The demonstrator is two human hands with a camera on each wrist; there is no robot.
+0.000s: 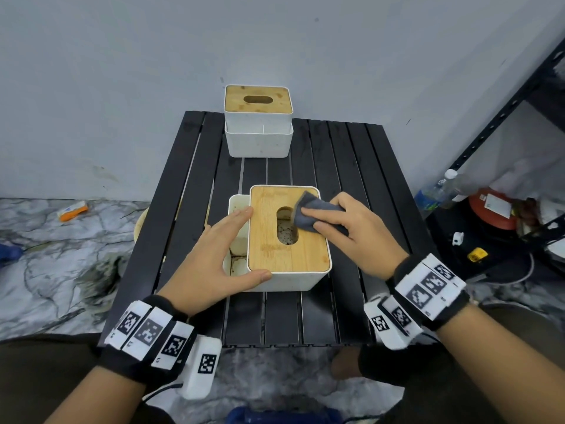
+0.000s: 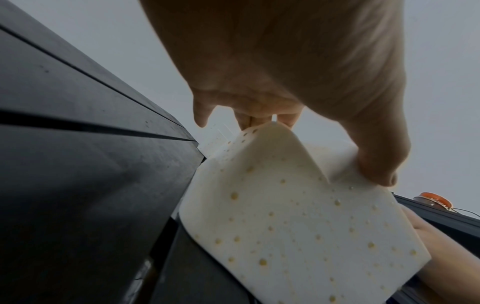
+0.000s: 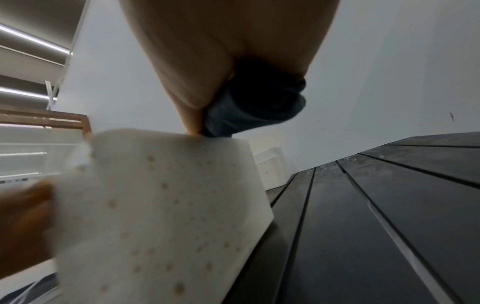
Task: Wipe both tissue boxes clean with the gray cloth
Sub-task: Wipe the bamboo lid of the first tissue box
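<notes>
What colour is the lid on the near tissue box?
Light bamboo-wood brown lid, clearest in the head view.

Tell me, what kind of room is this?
Probably a storeroom or a spare corner at home: a small black slatted table against a bare wall, a marble-look floor, and a metal shelf with clutter beneath it.

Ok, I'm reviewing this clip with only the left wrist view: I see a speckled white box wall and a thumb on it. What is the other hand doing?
Observer: The right hand presses the gray cloth on the near tissue box's wooden lid, beside the slot.
Operator: Is there a second box?
Observer: Yes, the far tissue box stands at the table's back edge, untouched by either hand.
Operator: Where are the left hand's fingers?
Observer: The left hand spans the near box's left side, fingertips at the lid's edge.
</notes>
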